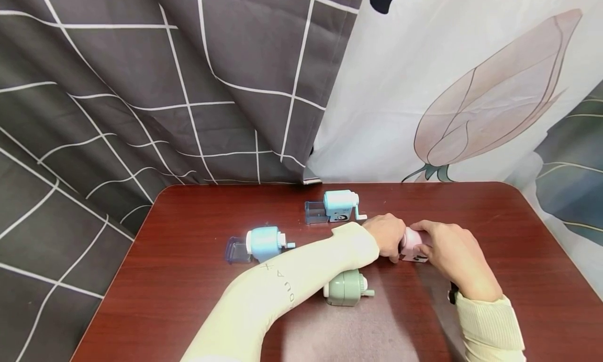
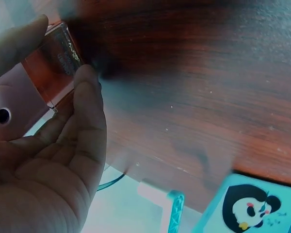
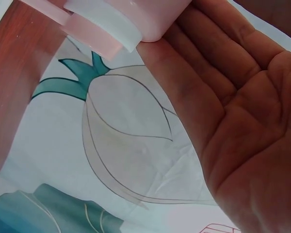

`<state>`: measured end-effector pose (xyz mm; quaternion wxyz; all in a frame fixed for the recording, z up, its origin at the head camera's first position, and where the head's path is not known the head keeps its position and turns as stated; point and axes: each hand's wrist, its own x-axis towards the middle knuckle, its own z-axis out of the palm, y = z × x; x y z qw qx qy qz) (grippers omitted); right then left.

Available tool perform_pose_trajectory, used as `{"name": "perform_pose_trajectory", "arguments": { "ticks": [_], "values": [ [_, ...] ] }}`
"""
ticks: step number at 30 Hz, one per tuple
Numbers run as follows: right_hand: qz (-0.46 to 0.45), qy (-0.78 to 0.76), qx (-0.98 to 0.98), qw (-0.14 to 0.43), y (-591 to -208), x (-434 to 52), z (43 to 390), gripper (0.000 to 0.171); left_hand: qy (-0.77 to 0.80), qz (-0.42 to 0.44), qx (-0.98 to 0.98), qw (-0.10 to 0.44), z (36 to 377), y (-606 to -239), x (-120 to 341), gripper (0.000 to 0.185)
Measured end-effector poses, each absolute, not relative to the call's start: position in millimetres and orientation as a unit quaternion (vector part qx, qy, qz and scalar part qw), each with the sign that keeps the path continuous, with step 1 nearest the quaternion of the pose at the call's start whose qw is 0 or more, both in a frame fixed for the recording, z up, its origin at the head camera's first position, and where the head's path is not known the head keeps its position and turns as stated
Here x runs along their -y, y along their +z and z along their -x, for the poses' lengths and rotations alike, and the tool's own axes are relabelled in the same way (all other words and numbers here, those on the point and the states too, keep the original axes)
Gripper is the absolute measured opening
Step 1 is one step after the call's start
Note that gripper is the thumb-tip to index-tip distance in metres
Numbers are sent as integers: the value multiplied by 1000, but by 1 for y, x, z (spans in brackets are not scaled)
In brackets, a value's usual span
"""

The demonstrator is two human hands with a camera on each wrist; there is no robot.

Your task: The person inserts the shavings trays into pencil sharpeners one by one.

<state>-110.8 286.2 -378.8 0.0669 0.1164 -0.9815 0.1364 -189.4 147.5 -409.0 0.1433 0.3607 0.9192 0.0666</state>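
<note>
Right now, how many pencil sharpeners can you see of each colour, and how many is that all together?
Blue pencil sharpeners: 2
Green pencil sharpener: 1
Pink pencil sharpener: 1
Total: 4

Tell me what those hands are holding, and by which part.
A pink sharpener: the left hand pinches its clear drawer, the right hand grips its body.
</note>
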Motion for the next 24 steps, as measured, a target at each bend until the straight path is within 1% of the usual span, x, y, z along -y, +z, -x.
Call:
{"name": "perform_pose_trajectory", "arguments": {
  "ticks": [7,24],
  "values": [
    [-113,131,983,62,-378,-287,111,32,68,-345,-922,161,194,-409,-150,39],
    [-112,134,983,63,-379,-287,111,33,77,-351,-919,161,198,-413,-151,42]
  ]
}}
